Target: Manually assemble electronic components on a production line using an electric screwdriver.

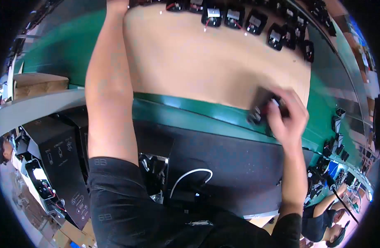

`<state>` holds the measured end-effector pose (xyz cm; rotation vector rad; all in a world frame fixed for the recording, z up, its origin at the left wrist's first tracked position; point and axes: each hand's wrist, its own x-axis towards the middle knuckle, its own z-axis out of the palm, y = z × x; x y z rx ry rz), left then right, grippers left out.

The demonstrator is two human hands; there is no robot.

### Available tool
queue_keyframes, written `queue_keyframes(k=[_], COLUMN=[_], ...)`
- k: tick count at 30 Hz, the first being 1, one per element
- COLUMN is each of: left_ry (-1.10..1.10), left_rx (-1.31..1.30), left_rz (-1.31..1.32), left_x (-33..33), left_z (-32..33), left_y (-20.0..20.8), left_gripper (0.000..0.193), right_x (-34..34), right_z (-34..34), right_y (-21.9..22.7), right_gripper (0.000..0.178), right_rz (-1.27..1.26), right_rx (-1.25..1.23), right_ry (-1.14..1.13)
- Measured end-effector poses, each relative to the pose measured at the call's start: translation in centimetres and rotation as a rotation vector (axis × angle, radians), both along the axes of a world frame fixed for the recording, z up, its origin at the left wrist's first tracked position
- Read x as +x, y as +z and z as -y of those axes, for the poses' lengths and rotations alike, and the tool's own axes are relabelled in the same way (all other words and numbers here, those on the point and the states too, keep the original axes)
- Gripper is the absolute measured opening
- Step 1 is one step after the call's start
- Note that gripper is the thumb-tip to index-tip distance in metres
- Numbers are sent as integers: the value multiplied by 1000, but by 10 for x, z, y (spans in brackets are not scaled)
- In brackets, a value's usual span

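Note:
My right hand (288, 118) is curled round a small black housing (262, 101) at the near right edge of a tan cardboard sheet (190, 62). Motion smears both, and the housing's details are hard to make out. Stretched far forward, my left arm ends at the top edge of the picture. Only the wrist end of my left hand (117, 5) shows there, with its fingers out of sight. Along the far side of the sheet stand several black housings (234, 18), with silvery blocks and red wires.
Beneath the sheet lies a green work surface (177, 103). Black cartons (58, 161) stand at the left, near an open white tray (39, 177) of parts. A white cable (186, 173) curves over a black box (227, 165) before me. Another person (326, 219) works at the lower right.

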<state>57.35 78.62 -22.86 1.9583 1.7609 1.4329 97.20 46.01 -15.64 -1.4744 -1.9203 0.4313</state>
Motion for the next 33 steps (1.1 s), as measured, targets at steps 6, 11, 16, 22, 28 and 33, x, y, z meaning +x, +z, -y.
queue_keyframes(k=[6, 11, 16, 22, 28, 33], left_ry=[-82, -101, -16, -28, -29, -47], left_rx=[-18, 3, -44, -88, -39, -41], left_rz=[17, 44, -36, -1, -45, 3], left_x=[-95, -29, -34, -17, -24, -35], left_z=[-34, -14, -6, 4, 1, -9], left_y=[10, 14, 14, 26, 23, 21], left_gripper=[44, 47, 47, 48, 46, 47], right_x=[-22, 33, 19, -4, -93, -100], right_z=[-103, -93, -151, -123, -142, -179], right_y=[-29, -43, -49, -25, -39, -22], right_gripper=[24, 26, 27, 25, 29, 28], right_rz=[92, 55, 76, -140, 41, 84], right_rx=[250, 132, 241, 36, 129, 100], right_ry=[241, 109, -14, 109, 330, 226])
